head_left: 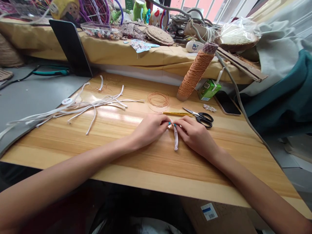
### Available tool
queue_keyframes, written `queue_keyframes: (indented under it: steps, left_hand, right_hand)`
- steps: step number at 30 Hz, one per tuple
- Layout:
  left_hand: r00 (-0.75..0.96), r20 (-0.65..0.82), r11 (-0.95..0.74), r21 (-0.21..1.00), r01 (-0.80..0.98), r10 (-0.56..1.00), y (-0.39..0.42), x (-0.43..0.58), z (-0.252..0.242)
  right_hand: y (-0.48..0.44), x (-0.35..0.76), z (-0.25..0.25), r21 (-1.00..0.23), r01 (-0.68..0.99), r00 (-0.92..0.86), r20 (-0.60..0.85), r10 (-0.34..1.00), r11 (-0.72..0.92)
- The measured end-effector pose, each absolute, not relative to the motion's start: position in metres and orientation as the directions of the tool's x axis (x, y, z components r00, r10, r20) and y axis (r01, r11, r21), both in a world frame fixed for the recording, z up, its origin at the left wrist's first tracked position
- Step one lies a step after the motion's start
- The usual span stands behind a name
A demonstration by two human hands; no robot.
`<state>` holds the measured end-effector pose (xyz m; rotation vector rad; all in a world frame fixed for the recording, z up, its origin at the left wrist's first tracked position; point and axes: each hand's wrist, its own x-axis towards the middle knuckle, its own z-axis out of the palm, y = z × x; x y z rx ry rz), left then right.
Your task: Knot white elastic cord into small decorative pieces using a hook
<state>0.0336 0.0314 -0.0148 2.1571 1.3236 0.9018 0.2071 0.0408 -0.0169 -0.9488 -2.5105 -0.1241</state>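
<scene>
Pinches a white cord piece at its far end, with the left hand on one side and the right hand on the other, both with fingers closed and tips nearly meeting at a copper wire wrap. Cannot tell which fingertips also grip the wire. Lies right of the left hand and left of the right hand, long axis running from the wrap toward the near table edge, slanting slightly right. Hangs or rests with the loose end nearer to the right hand, close beside its thumb; cannot tell if touching the wooden table.

Just beyond the fingers, in the way on the far side: a yellow rod lying left to right, and black-handled scissors, handles near the right hand's knuckles and blades pointing far-left across the rod. Farther off, beyond the rod, a loose coil of copper wire. To the left, well apart from the left hand, a spread of white cords. Far right, a leaning spool of orange cord, a green drink carton, a small white beaded piece and a dark phone.
</scene>
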Motion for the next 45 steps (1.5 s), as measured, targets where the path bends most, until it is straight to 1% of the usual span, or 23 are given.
queue_keyframes:
  steps: [2,5,9,15,20,22,23,24,25,26,28,29,31,33,35,37,39,41,43,45]
  left_hand:
    - [0.350,0.303,-0.461,0.639,0.616,0.887,0.031,0.034,-0.015]
    - [0.404,0.306,-0.505,0.590,0.630,0.862,0.030,0.034,-0.014]
    - [0.430,0.271,-0.501,0.591,0.632,0.861,0.029,0.034,-0.011]
    - [0.446,0.204,-0.463,0.641,0.613,0.872,0.029,0.032,-0.006]
    - [0.477,0.188,-0.465,0.674,0.573,0.859,0.033,0.028,-0.006]
    - [0.460,0.185,-0.447,0.696,0.563,0.868,0.034,0.028,-0.006]
    - [0.440,0.185,-0.426,0.718,0.551,0.879,0.034,0.028,-0.007]
    - [0.413,0.183,-0.398,0.749,0.529,0.892,0.034,0.028,-0.008]
    - [0.382,0.179,-0.365,0.788,0.496,0.907,0.034,0.028,-0.008]
    - [0.348,0.176,-0.329,0.828,0.453,0.921,0.034,0.029,-0.009]
    - [0.287,0.166,-0.264,0.899,0.348,0.943,0.035,0.030,-0.010]
    - [0.262,0.159,-0.235,0.927,0.293,0.952,0.035,0.030,-0.010]
    - [0.232,0.136,-0.181,0.965,0.188,0.963,0.036,0.030,-0.010]
    - [0.236,0.098,-0.126,0.986,0.105,0.967,0.036,0.031,-0.010]
    - [0.271,0.064,-0.087,0.993,0.076,0.961,0.036,0.031,-0.010]
    - [0.317,0.057,-0.095,0.990,0.105,0.947,0.037,0.030,-0.009]
    - [0.345,0.091,-0.165,0.967,0.193,0.934,0.039,0.028,-0.009]
    - [0.361,0.175,-0.302,0.892,0.335,0.916,0.041,0.025,-0.008]
    - [0.380,0.308,-0.469,0.749,0.469,0.872,0.043,0.022,-0.009]
    - [0.433,0.437,-0.615,0.595,0.518,0.788,0.045,0.020,-0.010]
  right_hand:
    - [0.040,0.206,-0.016,-0.025,0.655,-0.675,0.431,0.599,0.755]
    - [0.039,0.205,-0.017,0.080,0.658,-0.702,0.426,0.572,0.748]
    - [0.037,0.204,-0.018,0.156,0.667,-0.706,0.445,0.551,0.728]
    - [0.034,0.203,-0.018,0.181,0.683,-0.698,0.448,0.559,0.708]
    - [0.036,0.204,-0.018,0.139,0.676,-0.697,0.442,0.565,0.724]
    - [0.040,0.207,-0.018,0.057,0.657,-0.692,0.441,0.571,0.752]
    - [0.043,0.209,-0.017,-0.021,0.656,-0.667,0.452,0.592,0.754]
    - [0.046,0.212,-0.017,-0.127,0.662,-0.622,0.456,0.636,0.739]
    - [0.048,0.214,-0.016,-0.262,0.679,-0.545,0.447,0.709,0.686]
    - [0.050,0.215,-0.015,-0.410,0.688,-0.452,0.404,0.795,0.599]
    - [0.052,0.217,-0.011,-0.670,0.636,-0.300,0.243,0.923,0.383]
    - [0.052,0.216,-0.009,-0.759,0.582,-0.285,0.146,0.947,0.292]
    - [0.050,0.214,-0.004,-0.866,0.467,-0.350,0.005,0.937,0.179]
    - [0.046,0.210,0.000,-0.915,0.386,-0.434,-0.068,0.898,0.117]
    - [0.043,0.207,0.002,-0.943,0.326,-0.449,-0.087,0.889,0.072]
    - [0.040,0.205,0.002,-0.963,0.268,-0.429,-0.087,0.899,0.035]
    - [0.039,0.204,0.001,-0.976,0.216,-0.414,-0.090,0.906,0.001]
    - [0.038,0.205,0.000,-0.980,0.200,-0.409,-0.101,0.907,-0.019]
    - [0.038,0.206,0.000,-0.969,0.248,-0.403,-0.094,0.910,0.009]
    - [0.039,0.208,0.001,-0.942,0.324,-0.404,-0.050,0.913,0.092]
